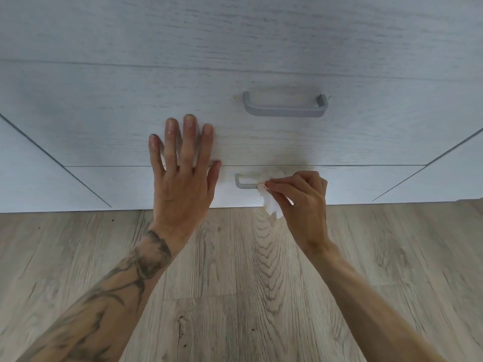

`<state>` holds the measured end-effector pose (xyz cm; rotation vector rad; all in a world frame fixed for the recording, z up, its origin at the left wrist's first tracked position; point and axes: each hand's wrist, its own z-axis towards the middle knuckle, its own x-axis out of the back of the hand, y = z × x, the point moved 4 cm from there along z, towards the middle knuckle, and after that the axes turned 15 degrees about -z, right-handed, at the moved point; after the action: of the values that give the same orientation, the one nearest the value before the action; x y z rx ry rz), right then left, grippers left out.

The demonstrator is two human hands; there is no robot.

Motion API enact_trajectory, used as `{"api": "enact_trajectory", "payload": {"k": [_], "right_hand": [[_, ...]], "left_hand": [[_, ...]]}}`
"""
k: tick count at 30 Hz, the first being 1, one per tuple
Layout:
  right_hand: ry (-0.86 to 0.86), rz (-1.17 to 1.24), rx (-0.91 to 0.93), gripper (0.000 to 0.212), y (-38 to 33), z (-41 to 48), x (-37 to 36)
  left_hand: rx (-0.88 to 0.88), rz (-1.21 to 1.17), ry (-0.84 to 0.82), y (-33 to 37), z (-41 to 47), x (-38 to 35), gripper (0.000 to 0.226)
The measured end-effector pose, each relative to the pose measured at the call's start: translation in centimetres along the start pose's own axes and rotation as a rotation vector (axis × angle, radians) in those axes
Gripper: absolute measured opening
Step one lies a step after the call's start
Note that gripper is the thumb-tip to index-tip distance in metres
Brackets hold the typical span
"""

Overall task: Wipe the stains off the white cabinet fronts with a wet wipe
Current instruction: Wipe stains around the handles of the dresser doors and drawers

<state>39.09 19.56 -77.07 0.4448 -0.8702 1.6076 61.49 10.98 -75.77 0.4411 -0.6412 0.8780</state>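
pale wood-look flooring (235, 296) runs up to the foot of a white cabinet front (104, 95) with faint grey grain, seen from above at a steep angle.

right hand (303, 202) is curled closed, thumb and fingertips pinching a crumpled white wet wipe (269, 202) that shows a faint pinkish tint where it is bunched. the pinched end of the wipe is pressed against the bar of the lower handle (244, 182), a small grey pull on the bottom drawer front (366, 182); the loose end hangs down past the cabinet's bottom edge, over the floor. the right part of that handle is hidden behind the wipe and hand.

left hand (183, 176) lies flat and fully open, fingers spread, holding nothing. its fingers rest on the middle drawer front (104, 137), and the palm crosses the seam between that drawer and the bottom one, just left of the lower handle. the forearm behind it carries dark tattoo lines.

further up, the upper handle (285, 105), a wider grey pull, sits on the middle drawer front, apart from both hands. a slight brownish smudge shows on the front just above the right hand.
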Motion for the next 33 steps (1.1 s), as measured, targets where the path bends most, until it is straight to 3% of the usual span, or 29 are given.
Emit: {"api": "enact_trajectory", "payload": {"k": [4, 9, 14, 19, 24, 29, 33], "right_hand": [[0.012, -0.009, -0.05, 0.012, -0.9, 0.1, -0.2], [-0.03, -0.009, 0.084, 0.008, -3.0, 0.7, -1.1], [0.01, -0.019, -0.043, 0.009, -1.3, 0.0, -0.3], [-0.038, -0.026, 0.096, 0.009, -3.4, 0.8, -1.4], [-0.011, -0.064, -0.014, 0.009, -1.6, 0.3, -0.2], [-0.052, -0.017, 0.093, 0.009, -4.1, 1.1, -1.3], [-0.027, -0.055, -0.035, 0.007, -1.6, 0.1, -0.3]], "left_hand": [[0.01, 0.004, -0.005, -0.1, 0.0, 0.2, 0.08], [0.01, 0.023, 0.002, 0.0, 0.0, 0.1, 0.081], [0.017, 0.022, -0.003, -0.1, 0.1, 0.2, 0.081], [0.02, 0.023, 0.001, -0.1, 0.1, 0.1, 0.082], [0.029, 0.019, 0.0, -0.1, 0.2, 0.2, 0.081], [0.032, 0.014, -0.002, 0.0, 0.1, 0.3, 0.081], [0.033, 0.017, -0.002, -0.1, 0.1, 0.4, 0.081]]}}
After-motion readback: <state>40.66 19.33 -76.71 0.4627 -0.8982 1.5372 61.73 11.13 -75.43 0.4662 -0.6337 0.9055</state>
